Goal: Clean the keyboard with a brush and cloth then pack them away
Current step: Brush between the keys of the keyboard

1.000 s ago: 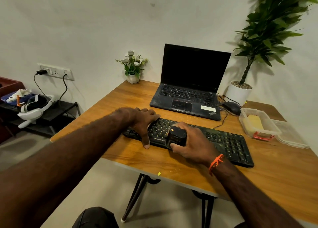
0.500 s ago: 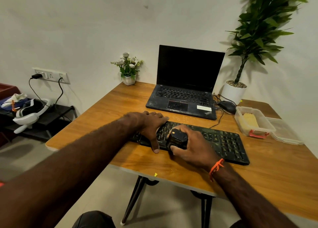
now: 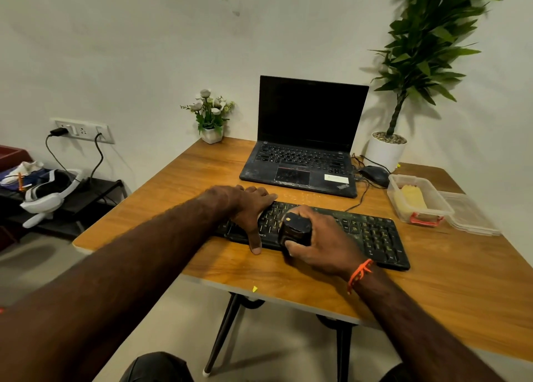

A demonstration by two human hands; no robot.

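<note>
A black keyboard [image 3: 372, 234] lies across the wooden desk [image 3: 202, 174] near its front edge. My left hand [image 3: 248, 208] rests flat on the keyboard's left end, fingers spread, thumb down on the desk in front of it. My right hand [image 3: 320, 243] grips a black brush [image 3: 295, 227] by its chunky body and presses it onto the keys at the keyboard's middle. The bristles are hidden under the brush. A yellow cloth [image 3: 411, 198] lies inside a clear plastic box [image 3: 438, 205] at the right.
An open black laptop [image 3: 302, 162] stands behind the keyboard, a mouse [image 3: 375, 175] and cables to its right. The box's clear lid [image 3: 473, 217] lies beside it. A small flower pot [image 3: 212, 135] and a tall potted plant [image 3: 386, 153] stand at the back.
My head has turned slightly, shifting the whole scene in view. Both hands stay on the keyboard, the right one still holding the brush near the middle keys.
</note>
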